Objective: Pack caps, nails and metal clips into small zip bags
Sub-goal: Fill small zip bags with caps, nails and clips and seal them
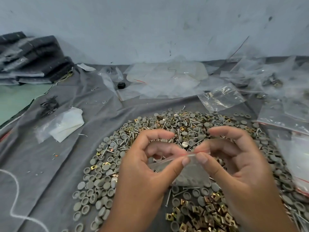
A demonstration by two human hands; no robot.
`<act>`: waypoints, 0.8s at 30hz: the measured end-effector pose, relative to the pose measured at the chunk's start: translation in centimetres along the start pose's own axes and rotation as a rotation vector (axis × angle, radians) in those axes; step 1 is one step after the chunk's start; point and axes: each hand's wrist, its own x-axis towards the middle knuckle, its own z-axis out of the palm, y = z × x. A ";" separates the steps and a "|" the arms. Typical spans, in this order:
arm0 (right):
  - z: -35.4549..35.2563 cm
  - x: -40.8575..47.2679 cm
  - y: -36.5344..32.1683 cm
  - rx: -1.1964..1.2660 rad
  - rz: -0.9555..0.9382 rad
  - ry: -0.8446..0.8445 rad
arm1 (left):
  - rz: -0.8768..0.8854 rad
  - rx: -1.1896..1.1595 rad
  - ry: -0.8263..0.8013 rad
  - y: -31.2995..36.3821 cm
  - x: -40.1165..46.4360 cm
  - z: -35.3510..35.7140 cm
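Both hands hold a small clear zip bag (pixel 192 173) with a red seal line just above the pile. My left hand (pixel 145 169) pinches its top edge from the left, and my right hand (pixel 237 166) pinches it from the right. Grey caps show inside the bag. Under the hands a wide pile of grey round caps (pixel 98 183) spreads over the grey cloth, mixed with silver nails (pixel 168 198) and brass-coloured metal clips (pixel 205 213).
Filled zip bags (pixel 287 118) lie at the right, one loose bag (pixel 220 97) behind the pile. Empty clear bags (pixel 167 77) are strewn by the wall. A white folded packet (pixel 66 124) and black wire bits (pixel 49 104) lie left; dark pads (pixel 33 59) are stacked far left.
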 end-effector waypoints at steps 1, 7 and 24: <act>0.0 0.1 0.1 -0.015 0.002 -0.003 | 0.001 0.002 0.002 0.0 0.0 -0.2; 0.2 0.0 0.4 0.025 0.062 -0.005 | -0.036 -0.018 0.003 -0.3 0.0 -0.8; -0.1 0.6 0.1 0.139 0.220 -0.063 | -0.004 -0.125 0.027 -1.6 1.1 -0.9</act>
